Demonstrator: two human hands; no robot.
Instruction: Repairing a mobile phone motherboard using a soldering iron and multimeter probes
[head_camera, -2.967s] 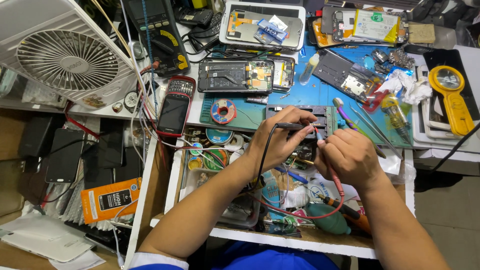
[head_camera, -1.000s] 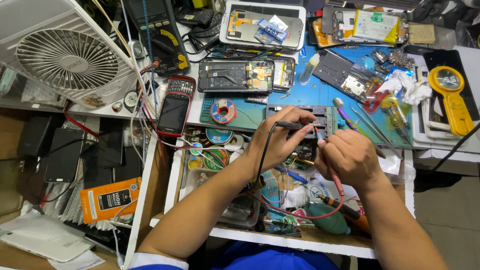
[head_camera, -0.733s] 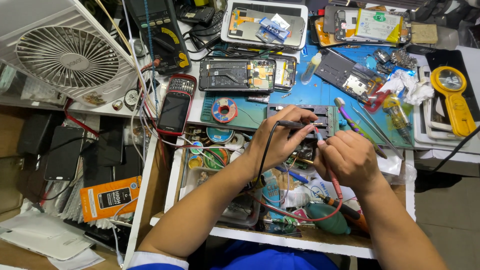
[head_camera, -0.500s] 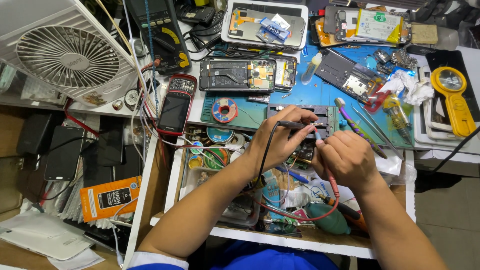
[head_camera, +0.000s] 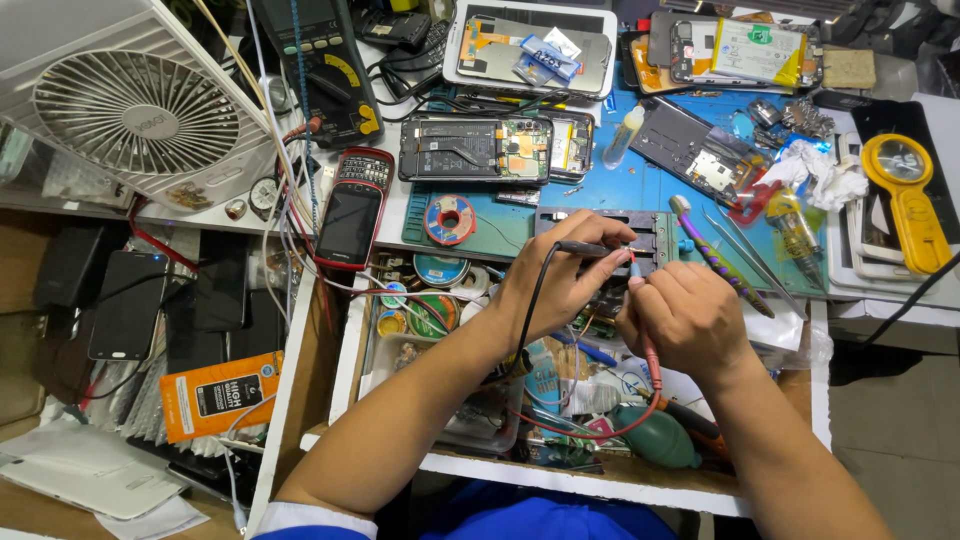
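I see my left hand (head_camera: 560, 275) pinching a black probe (head_camera: 590, 248) and my right hand (head_camera: 685, 315), at its three o'clock, gripping a red probe (head_camera: 640, 300).

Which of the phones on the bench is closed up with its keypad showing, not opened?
The red and black keypad phone left of the solder spool; the others lie opened, boards or batteries exposed.

Black probe (head_camera: 585, 248) in left hand (head_camera: 560, 280): matt plastic w/ rubbery lead. Red probe (head_camera: 640, 300) in right hand (head_camera: 685, 320): glossy plastic. Blue work mat (head_camera: 640, 185): smooth, matt, rubber-like. Fan (head_camera: 135, 110): white plastic grille, dusty. Magnifier (head_camera: 905, 195): shiny yellow plastic. Drawer (head_camera: 590, 475) edge: bare wood, rough. 2 opened phones (head_camera: 495, 148): metal frames, glossy parts.
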